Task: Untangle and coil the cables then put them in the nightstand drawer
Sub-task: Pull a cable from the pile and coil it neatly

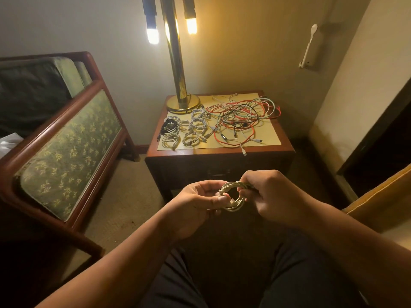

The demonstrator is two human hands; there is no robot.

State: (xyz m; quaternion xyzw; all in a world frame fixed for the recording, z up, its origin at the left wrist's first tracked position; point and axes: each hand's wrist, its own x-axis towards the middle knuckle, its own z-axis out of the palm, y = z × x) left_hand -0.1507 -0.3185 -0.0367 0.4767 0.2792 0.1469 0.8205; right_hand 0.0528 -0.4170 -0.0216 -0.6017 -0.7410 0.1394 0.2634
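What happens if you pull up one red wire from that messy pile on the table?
Probably the whole tangle would drag along, since red, white and black strands loop through each other. It looks floppy and light: the thin strands lie limp on the nightstand. It likely wouldn't roll, only sag.

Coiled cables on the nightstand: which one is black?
The black coil at the group's left edge, toward the sofa. The other coils there are white or pale grey.
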